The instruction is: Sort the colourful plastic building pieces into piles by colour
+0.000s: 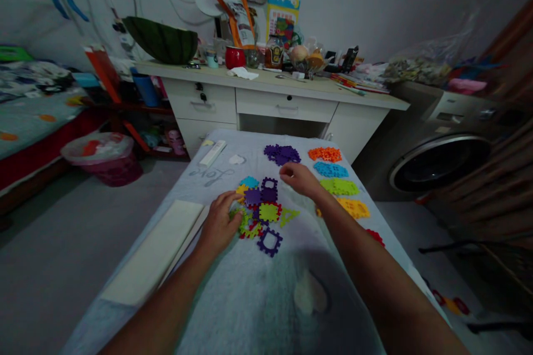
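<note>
A loose heap of toothed plastic building tiles lies mid-table, with purple tiles (252,197), a yellow-green tile (270,212) and a purple frame tile (270,242) among them. My left hand (222,219) rests at the heap's left edge, fingers and thumb apart, touching tiles there. Above the heap's right side is my right hand (300,177), its fingers curled together; anything inside them is hidden. Just beyond it sits a pile of purple tiles (283,153). To its right are sorted piles: orange tiles (325,154), blue tiles (331,170), green tiles (339,187), yellow tiles (353,208) and partly covered red tiles (376,237).
A long white board-like object (156,249) lies along the table's left side, and a small white box (213,153) near its far left corner. Beyond stands a cluttered white desk (287,110). A washing machine (437,144) is at right, a pink bin (104,161) at left.
</note>
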The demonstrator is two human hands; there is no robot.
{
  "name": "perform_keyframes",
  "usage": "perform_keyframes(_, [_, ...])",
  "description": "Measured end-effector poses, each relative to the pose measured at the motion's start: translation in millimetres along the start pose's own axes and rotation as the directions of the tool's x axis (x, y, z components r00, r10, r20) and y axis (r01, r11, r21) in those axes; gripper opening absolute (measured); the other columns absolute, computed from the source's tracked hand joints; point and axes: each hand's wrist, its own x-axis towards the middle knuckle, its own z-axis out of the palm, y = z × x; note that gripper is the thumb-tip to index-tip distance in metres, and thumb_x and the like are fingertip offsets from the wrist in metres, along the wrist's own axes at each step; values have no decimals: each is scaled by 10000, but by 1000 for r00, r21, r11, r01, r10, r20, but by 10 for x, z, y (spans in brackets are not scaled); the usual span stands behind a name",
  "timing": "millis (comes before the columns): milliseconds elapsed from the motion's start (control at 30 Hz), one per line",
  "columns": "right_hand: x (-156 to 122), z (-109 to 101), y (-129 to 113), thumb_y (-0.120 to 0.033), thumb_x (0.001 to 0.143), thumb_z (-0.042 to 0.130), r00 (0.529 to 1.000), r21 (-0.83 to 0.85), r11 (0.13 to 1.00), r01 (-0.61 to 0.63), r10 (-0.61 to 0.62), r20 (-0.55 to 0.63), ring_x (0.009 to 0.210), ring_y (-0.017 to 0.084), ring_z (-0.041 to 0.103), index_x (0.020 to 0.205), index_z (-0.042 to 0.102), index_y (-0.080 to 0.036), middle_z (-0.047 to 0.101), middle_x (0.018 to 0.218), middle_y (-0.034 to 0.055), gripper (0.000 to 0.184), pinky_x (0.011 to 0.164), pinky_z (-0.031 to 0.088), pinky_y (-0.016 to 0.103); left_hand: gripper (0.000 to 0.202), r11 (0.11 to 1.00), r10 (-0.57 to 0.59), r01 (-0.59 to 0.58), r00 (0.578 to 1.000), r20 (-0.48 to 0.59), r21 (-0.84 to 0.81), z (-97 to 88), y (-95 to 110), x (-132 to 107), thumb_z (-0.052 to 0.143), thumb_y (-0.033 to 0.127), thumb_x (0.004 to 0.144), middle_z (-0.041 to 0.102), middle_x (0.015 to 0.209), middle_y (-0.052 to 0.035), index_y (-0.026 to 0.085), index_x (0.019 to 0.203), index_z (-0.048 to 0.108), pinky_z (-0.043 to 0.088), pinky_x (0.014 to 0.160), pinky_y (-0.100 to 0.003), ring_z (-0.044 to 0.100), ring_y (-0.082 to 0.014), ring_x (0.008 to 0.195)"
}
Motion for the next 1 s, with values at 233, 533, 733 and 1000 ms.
perform_keyframes(233, [313,741,-308,-46,781,536,980,-149,982,112,-85,179,1127,218,567,1164,643,-217,646,1256,74,433,995,387,385,353,1000,-19,19,1000,-9,-11,11,-29,-12,525,222,802,562,1252,-76,214,1148,595,396,1070,-443,515,-252,1206])
perform_keyframes(533, [574,791,-266,-128,702,683,955,-204,970,128,-65,290,1027,257,582,1174,645,-260,642,1154,81,492,902,428,383,340,999,-44,44,999,5,-12,0,0,-8,525,221,785,583,1212,-72,218,1113,614,417,1045,-440,540,-251,1163])
perform_keyframes(733, [534,648,-193,-111,668,691,981,-26,999,23,-17,192,751,143,551,948,672,-185,624,806,-5,290,708,413,249,329,999,-34,34,999,15,-10,10,-2,-7,522,225,779,588,1212,-73,213,1094,615,412,1046,-440,537,-253,1167])
perform_keyframes(1000, [217,2,513,-221,684,637,965,400,896,-194,248,-89,614,110,515,827,647,-159,573,656,-45,156,609,392,231,363,1000,-15,14,999,35,14,8,-3,-25,519,239,795,580,1238,-80,210,1150,588,406,1047,-454,526,-264,1185])
